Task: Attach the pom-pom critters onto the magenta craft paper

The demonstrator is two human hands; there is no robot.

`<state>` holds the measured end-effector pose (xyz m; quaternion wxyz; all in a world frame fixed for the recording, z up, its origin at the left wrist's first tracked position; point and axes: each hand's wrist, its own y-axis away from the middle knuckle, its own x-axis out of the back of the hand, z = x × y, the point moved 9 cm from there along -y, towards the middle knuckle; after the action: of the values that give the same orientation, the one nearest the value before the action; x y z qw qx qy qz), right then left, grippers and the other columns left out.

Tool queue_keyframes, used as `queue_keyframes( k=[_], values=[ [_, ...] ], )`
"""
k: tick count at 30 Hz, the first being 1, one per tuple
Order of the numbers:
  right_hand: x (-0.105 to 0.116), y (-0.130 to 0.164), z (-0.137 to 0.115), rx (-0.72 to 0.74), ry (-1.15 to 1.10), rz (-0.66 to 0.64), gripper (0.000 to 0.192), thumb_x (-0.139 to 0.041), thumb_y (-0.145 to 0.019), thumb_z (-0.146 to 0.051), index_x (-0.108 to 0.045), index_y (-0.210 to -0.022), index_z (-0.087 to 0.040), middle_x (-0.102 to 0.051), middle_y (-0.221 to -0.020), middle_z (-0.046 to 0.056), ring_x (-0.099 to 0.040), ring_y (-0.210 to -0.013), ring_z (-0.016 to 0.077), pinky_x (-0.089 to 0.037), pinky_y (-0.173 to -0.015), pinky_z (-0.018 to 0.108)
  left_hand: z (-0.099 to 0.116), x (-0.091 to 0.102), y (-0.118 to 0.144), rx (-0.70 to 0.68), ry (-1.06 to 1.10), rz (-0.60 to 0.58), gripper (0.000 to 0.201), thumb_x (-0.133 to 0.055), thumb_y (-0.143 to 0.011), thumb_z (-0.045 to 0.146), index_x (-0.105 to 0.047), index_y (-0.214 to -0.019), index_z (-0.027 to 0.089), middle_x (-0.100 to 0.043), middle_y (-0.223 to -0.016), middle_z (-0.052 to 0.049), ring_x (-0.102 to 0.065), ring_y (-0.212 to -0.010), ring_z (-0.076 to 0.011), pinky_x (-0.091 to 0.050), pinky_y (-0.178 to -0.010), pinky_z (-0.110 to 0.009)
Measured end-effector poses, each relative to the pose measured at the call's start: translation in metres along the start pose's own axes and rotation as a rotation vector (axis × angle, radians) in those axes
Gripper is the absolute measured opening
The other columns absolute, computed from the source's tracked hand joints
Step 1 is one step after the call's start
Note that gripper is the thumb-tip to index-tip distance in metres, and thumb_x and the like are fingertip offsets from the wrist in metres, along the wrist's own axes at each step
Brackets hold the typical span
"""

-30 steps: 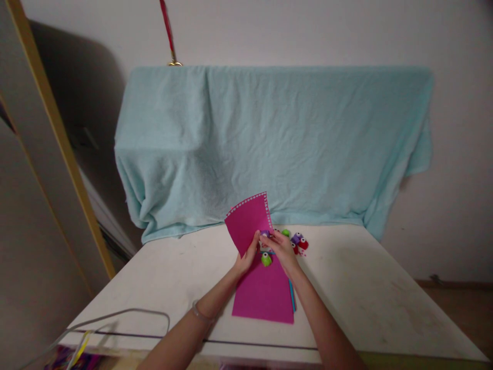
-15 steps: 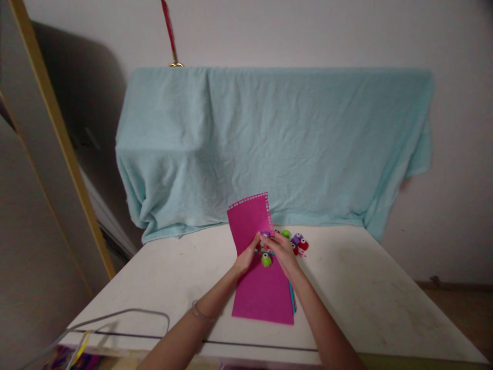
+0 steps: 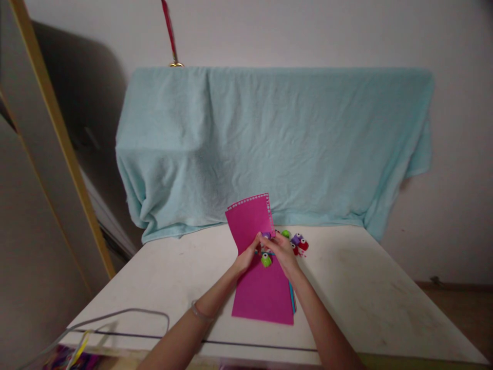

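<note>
My left hand (image 3: 247,255) and my right hand (image 3: 283,253) meet over a magenta sheet. Between their fingertips is a small purple piece (image 3: 266,236), partly hidden by the fingers; both hands are closed on it. Behind them the sheet's upper part (image 3: 251,218) stands tilted up, edged with a row of pale dots. Its lower part (image 3: 263,298) lies flat under my wrists. A green one-eyed figure (image 3: 266,260) rests on the sheet just below my fingers. Blue layers (image 3: 292,297) peek out at the sheet's right edge.
Right of my right hand lies a cluster of small figures, among them a red one (image 3: 303,244), a purple one (image 3: 296,240) and a green one (image 3: 285,234). A pale blue cloth (image 3: 285,144) hangs behind the white table (image 3: 370,303). A grey cable (image 3: 131,310) crosses the front left.
The raised part of the sheet has tilted very slightly. Both hands stay almost in place, with the purple piece still between the fingertips.
</note>
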<state>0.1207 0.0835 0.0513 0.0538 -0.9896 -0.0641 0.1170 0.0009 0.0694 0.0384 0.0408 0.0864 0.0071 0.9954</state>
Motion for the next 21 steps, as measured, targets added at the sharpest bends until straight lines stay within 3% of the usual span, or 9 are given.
queue_keyframes(
  k=[12,21],
  values=[
    [0.000,-0.001,-0.002,0.018,-0.046,-0.009,0.044,-0.088,-0.063,-0.049,-0.074,-0.091,-0.019,-0.074,-0.085,0.004,-0.063,-0.069,0.0158,-0.051,-0.063,0.027,-0.014,0.004,-0.009,-0.001,-0.074,-0.013,0.067,-0.029,-0.091,0.075,-0.054,-0.063,0.020,-0.059,-0.072,-0.003,-0.054,-0.077,-0.0191,-0.042,-0.087,-0.033],
    [0.001,0.000,-0.005,0.012,0.008,-0.008,0.041,-0.085,-0.067,-0.051,-0.075,-0.088,-0.018,-0.069,-0.075,0.002,-0.057,-0.063,0.0146,-0.049,-0.060,0.027,-0.001,0.000,-0.004,-0.027,-0.070,-0.037,0.065,-0.027,-0.091,0.073,-0.053,-0.064,0.021,-0.055,-0.069,-0.002,-0.050,-0.074,-0.0181,-0.040,-0.084,-0.032]
  ],
)
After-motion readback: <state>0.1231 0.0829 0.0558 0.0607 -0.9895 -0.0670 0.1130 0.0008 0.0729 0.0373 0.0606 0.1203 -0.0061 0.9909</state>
